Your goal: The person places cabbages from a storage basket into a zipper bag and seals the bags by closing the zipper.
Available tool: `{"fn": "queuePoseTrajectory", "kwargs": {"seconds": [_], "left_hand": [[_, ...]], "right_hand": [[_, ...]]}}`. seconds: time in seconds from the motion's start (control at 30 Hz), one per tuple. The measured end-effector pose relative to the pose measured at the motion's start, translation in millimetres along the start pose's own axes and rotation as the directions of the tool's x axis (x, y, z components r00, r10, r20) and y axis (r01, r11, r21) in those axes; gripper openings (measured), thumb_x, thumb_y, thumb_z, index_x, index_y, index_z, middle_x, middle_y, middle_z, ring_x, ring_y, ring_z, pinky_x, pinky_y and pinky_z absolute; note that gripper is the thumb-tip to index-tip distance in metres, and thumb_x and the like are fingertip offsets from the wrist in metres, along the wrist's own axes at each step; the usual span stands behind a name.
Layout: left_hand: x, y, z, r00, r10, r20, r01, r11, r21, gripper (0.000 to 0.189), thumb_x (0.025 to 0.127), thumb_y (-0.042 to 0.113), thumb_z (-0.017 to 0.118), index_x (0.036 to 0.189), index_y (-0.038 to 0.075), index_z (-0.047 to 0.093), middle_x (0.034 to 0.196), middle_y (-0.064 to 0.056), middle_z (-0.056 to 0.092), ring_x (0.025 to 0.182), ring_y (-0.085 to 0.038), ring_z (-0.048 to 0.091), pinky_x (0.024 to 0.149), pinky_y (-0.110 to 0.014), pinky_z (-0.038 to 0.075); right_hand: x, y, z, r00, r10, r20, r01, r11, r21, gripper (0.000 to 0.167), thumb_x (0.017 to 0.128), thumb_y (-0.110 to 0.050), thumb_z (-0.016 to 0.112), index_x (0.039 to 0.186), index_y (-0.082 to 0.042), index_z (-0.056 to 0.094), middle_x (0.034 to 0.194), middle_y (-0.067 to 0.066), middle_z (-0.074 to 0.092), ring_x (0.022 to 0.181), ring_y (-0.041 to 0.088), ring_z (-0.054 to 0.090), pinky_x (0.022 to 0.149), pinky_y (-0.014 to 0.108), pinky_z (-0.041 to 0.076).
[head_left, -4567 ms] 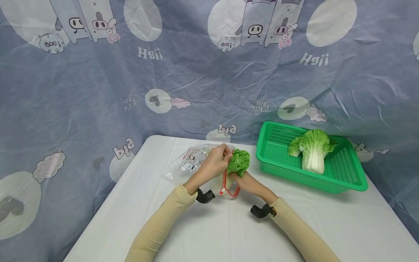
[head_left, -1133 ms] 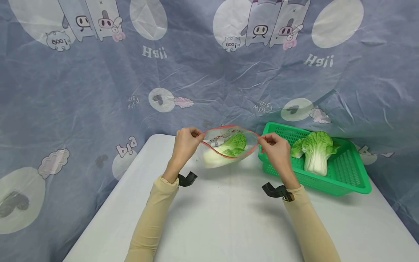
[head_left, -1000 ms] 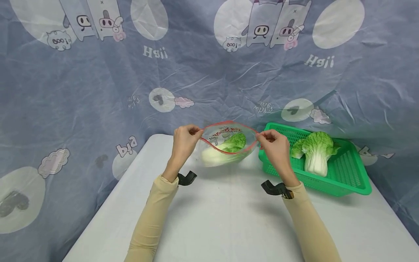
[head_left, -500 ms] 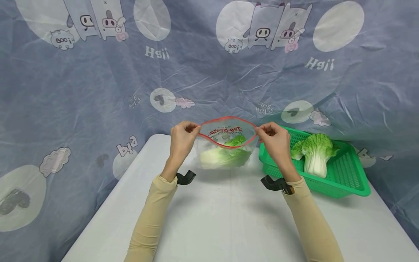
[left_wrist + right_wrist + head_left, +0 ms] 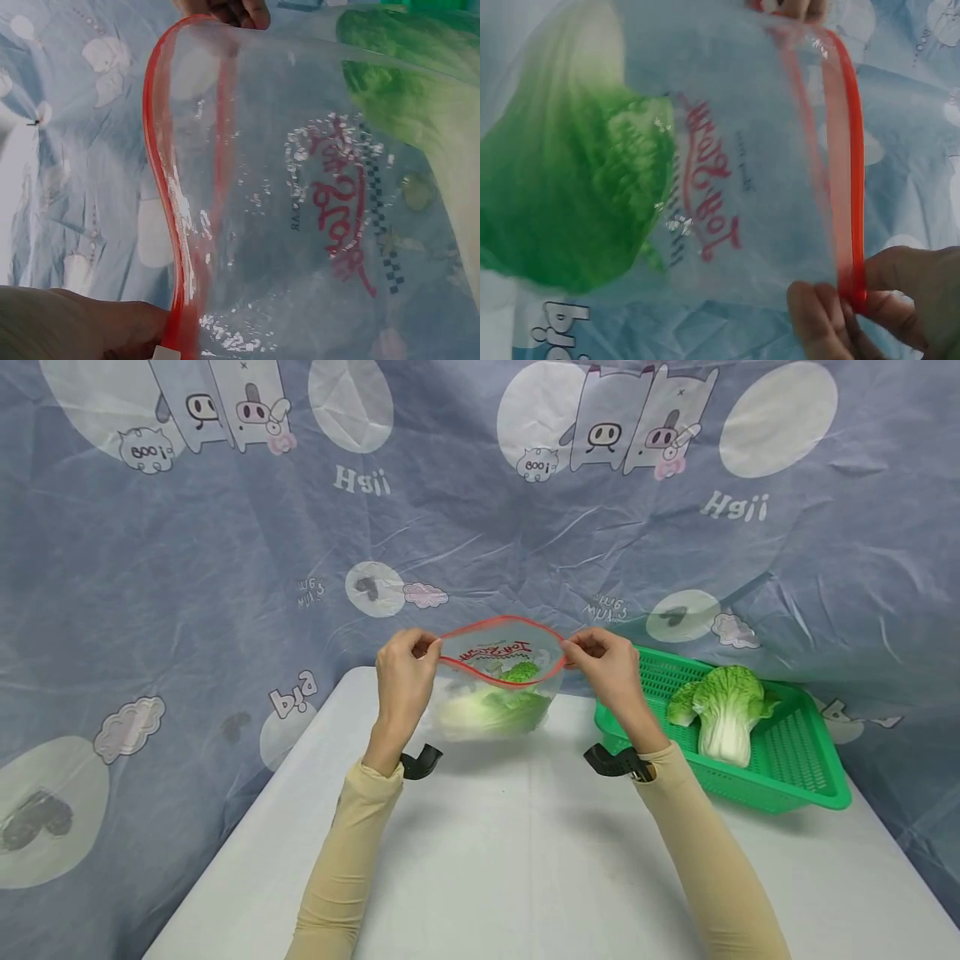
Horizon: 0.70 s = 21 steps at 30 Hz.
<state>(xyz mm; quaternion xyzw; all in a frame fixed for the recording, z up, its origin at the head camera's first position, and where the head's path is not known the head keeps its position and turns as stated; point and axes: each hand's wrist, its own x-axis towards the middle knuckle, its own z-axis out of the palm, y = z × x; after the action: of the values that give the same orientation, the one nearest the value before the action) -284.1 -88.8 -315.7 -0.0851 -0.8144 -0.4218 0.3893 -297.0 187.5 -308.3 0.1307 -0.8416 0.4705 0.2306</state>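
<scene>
A clear zip bag [image 5: 487,647] with a red-edged mouth and red lettering hangs above the table, its mouth spread apart. Inside it lies a napa cabbage [image 5: 491,712], leafy green end to the right and pale stem to the left. My left hand [image 5: 405,681] pinches the left corner of the mouth; a white slider shows by that corner in the left wrist view. The opposite corner is pinched by my right hand [image 5: 609,672] between thumb and fingers. In the right wrist view the cabbage [image 5: 577,172] shows through the film.
On the right of the white table [image 5: 517,860] stands a green plastic basket [image 5: 798,777]. Another napa cabbage [image 5: 725,714] lies in it, leaning on the far wall. A patterned blue-grey cloth [image 5: 465,543] hangs behind the table.
Earlier, my hands were close together at the bag and cabbage. Now they hold its mouth apart, with the cabbage inside. Over the last second the bag has risen and shifted left.
</scene>
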Motion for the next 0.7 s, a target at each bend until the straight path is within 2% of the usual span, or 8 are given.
{"fn": "queuePoseTrajectory", "kwargs": {"seconds": [0.13, 0.23, 0.3, 0.4, 0.47, 0.5, 0.6, 0.7], "left_hand": [[-6.3, 10.9, -10.5, 0.998, -0.02, 0.057, 0.011, 0.988, 0.152, 0.008, 0.087, 0.006, 0.068, 0.078, 0.004, 0.068, 0.076, -0.01, 0.065, 0.068, -0.024, 0.06, 0.062, -0.036, 0.049], [-14.9, 25.0, -20.9, 0.976, -0.052, 0.212, 0.003, 0.974, 0.227, 0.011, 0.083, 0.002, 0.064, 0.073, 0.005, 0.065, 0.07, -0.009, 0.062, 0.059, -0.022, 0.056, 0.055, -0.034, 0.046], [-21.3, 34.2, -25.4, 0.927, -0.083, 0.365, -0.003, 0.973, 0.229, 0.012, 0.08, -0.001, 0.063, 0.071, 0.006, 0.061, 0.065, -0.007, 0.06, 0.052, -0.019, 0.053, 0.051, -0.03, 0.043], [-29.5, 43.8, -23.8, 0.806, -0.13, 0.577, 0.014, 0.98, 0.201, 0.015, 0.079, -0.001, 0.062, 0.069, 0.007, 0.055, 0.058, -0.004, 0.056, 0.045, -0.013, 0.051, 0.049, -0.025, 0.039], [-32.8, 46.4, -17.1, 0.737, -0.153, 0.658, 0.023, 0.979, 0.202, 0.02, 0.08, 0.0, 0.063, 0.067, 0.008, 0.05, 0.055, -0.001, 0.05, 0.042, -0.01, 0.047, 0.047, -0.022, 0.036], [-33.8, 46.4, -12.6, 0.713, -0.161, 0.682, 0.024, 0.978, 0.206, 0.022, 0.08, 0.001, 0.064, 0.066, 0.009, 0.048, 0.054, 0.0, 0.047, 0.043, -0.01, 0.044, 0.047, -0.022, 0.034], [-33.2, 40.4, 3.6, 0.683, -0.165, 0.712, 0.0, 0.974, 0.226, 0.024, 0.079, 0.006, 0.066, 0.067, 0.01, 0.046, 0.057, 0.002, 0.045, 0.048, -0.011, 0.041, 0.048, -0.022, 0.034], [-27.1, 25.1, 20.4, 0.687, -0.168, 0.707, 0.032, 0.979, 0.202, 0.021, 0.082, 0.015, 0.068, 0.073, 0.011, 0.05, 0.064, 0.002, 0.05, 0.055, -0.013, 0.044, 0.052, -0.024, 0.036]], "right_hand": [[6.7, 16.7, 13.3, 0.997, -0.022, 0.073, 0.024, 0.999, -0.032, 0.023, 0.092, -0.029, 0.066, 0.103, -0.009, 0.07, 0.093, 0.011, 0.072, 0.084, 0.016, 0.069, 0.073, 0.03, 0.055], [9.2, 32.1, 22.0, 0.991, -0.021, 0.129, 0.026, 0.999, -0.039, 0.02, 0.092, -0.026, 0.066, 0.104, -0.01, 0.07, 0.097, 0.009, 0.073, 0.092, 0.02, 0.069, 0.077, 0.033, 0.054], [9.8, 41.4, 25.6, 0.988, -0.016, 0.153, 0.021, 0.999, -0.027, 0.019, 0.092, -0.022, 0.066, 0.105, -0.009, 0.07, 0.099, 0.011, 0.072, 0.093, 0.022, 0.07, 0.078, 0.034, 0.055], [9.2, 54.3, 27.8, 0.987, -0.007, 0.161, 0.009, 1.0, -0.014, 0.019, 0.093, -0.022, 0.066, 0.105, -0.008, 0.07, 0.1, 0.011, 0.072, 0.092, 0.022, 0.069, 0.076, 0.032, 0.056], [8.4, 61.3, 27.7, 0.985, -0.003, 0.172, 0.006, 1.0, -0.012, 0.02, 0.093, -0.022, 0.066, 0.106, -0.008, 0.07, 0.101, 0.012, 0.071, 0.092, 0.022, 0.069, 0.075, 0.031, 0.056], [7.7, 64.4, 27.6, 0.983, 0.001, 0.183, 0.001, 1.0, -0.012, 0.019, 0.093, -0.023, 0.065, 0.106, -0.009, 0.07, 0.101, 0.011, 0.071, 0.092, 0.022, 0.069, 0.075, 0.031, 0.056], [5.5, 71.5, 27.1, 0.973, 0.009, 0.23, -0.007, 1.0, -0.01, 0.018, 0.094, -0.022, 0.064, 0.106, -0.01, 0.07, 0.1, 0.01, 0.072, 0.092, 0.022, 0.068, 0.077, 0.036, 0.056], [3.5, 75.9, 26.7, 0.963, 0.015, 0.269, -0.014, 1.0, -0.006, 0.016, 0.094, -0.021, 0.064, 0.105, -0.011, 0.069, 0.098, 0.01, 0.072, 0.091, 0.023, 0.069, 0.079, 0.042, 0.056]]}}
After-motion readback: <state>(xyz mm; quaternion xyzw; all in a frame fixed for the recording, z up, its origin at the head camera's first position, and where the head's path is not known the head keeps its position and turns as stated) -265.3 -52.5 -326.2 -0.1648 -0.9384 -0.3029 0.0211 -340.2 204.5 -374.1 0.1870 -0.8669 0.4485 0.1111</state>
